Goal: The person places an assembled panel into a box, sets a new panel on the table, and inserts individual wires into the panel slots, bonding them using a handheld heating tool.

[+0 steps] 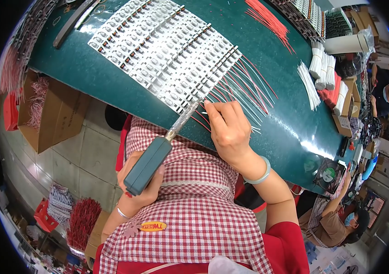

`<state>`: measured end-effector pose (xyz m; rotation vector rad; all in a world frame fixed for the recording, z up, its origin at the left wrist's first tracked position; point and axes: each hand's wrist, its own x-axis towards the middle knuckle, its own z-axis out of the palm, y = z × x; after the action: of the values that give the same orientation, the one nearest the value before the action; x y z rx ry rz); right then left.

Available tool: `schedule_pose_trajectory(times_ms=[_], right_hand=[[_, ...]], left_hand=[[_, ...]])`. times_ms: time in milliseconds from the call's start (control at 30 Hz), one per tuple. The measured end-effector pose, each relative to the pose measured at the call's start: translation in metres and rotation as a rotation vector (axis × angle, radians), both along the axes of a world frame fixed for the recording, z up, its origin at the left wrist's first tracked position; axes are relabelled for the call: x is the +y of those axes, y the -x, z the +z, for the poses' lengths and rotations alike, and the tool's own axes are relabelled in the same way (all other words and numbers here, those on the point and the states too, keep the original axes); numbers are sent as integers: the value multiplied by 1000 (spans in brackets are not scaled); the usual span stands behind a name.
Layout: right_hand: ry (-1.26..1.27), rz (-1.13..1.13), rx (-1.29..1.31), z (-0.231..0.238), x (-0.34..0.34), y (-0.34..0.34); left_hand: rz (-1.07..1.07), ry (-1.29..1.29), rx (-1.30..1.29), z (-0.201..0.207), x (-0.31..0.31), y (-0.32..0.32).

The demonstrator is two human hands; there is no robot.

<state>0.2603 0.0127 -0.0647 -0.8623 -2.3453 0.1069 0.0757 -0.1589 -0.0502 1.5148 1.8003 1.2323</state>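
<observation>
A soldering iron with a boxy green handle (148,163) and a silver barrel is held in my left hand (132,182), the fingers wrapped round the handle. Its tip rests by the near right corner of a large silvery-white panel of small metal parts in rows (171,50). At that same corner my right hand (232,132) is closed in a pinch on a thin wire; the wire's colour is hidden by the fingers. Several red and white wires (249,89) fan out from the panel's right edge, some passing beneath my right hand.
The green table (285,118) bears loose red wires (269,20), bundled white wires (324,68) and a small fan (329,173). Dark bars (73,23) lie at the far left. A cardboard box (55,114) stands left of the table. Another person (336,221) sits at the right.
</observation>
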Motion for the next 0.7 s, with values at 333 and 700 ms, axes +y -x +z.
schedule_pose_trajectory(times_ms=[333,700], right_hand=[[86,49,86,6,-9,-5],[127,-21,27,-1,-17,3]], left_hand=[[38,92,-87,-6,-21,8],[47,83,-104,-11,-25,8]])
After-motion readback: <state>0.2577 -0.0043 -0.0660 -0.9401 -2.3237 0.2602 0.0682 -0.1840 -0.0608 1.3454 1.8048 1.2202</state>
